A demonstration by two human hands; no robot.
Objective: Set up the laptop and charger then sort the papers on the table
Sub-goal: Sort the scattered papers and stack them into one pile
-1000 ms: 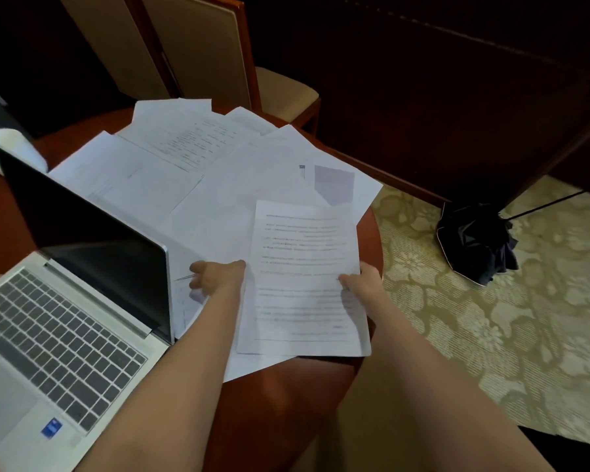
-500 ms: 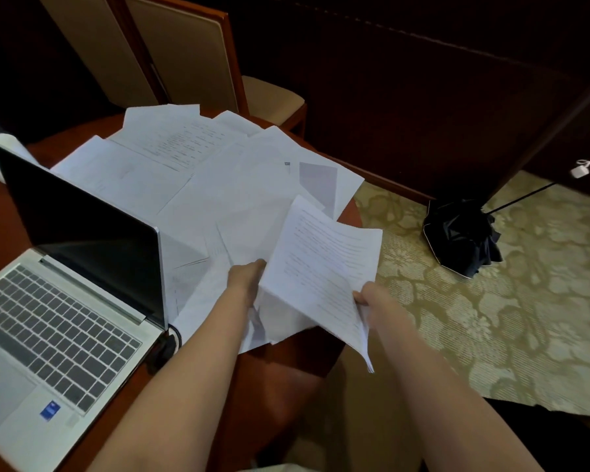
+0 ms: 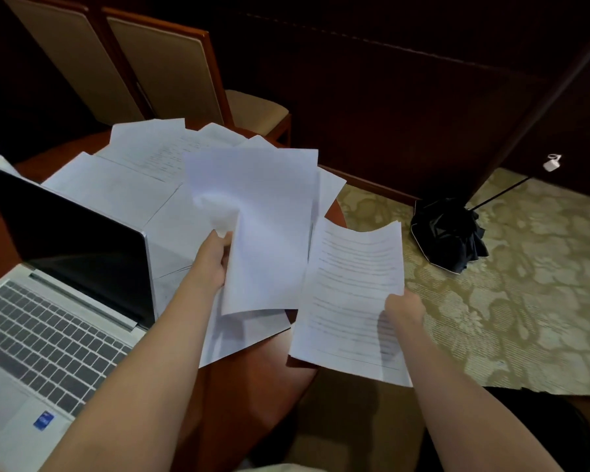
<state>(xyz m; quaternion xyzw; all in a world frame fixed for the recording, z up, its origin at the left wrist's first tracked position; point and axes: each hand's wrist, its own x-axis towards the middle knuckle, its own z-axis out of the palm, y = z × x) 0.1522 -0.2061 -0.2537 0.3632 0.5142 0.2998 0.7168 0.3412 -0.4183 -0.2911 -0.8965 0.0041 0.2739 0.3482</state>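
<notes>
Printed sheets [image 3: 351,294]: held in the air off the table's near right edge, text side up.
Right hand [image 3: 402,310]: grips their right edge low down, fingers curled onto the paper; fingertips hidden.
Blank-faced sheet [image 3: 259,226]: raised above the table, just left of the printed sheets.
Left hand [image 3: 212,264]: pinches its left edge, thumb on top.
Loose papers [image 3: 126,189]: fanned out, overlapping, across the table.
Laptop [image 3: 58,301]: open, screen dark, at the left, beside the papers.
Table [image 3: 252,386]: round, reddish wood.
Chairs [image 3: 171,69]: two, tan-padded, behind the table.
Umbrella [image 3: 447,236]: black, on the patterned carpet [image 3: 525,284] at the right.
</notes>
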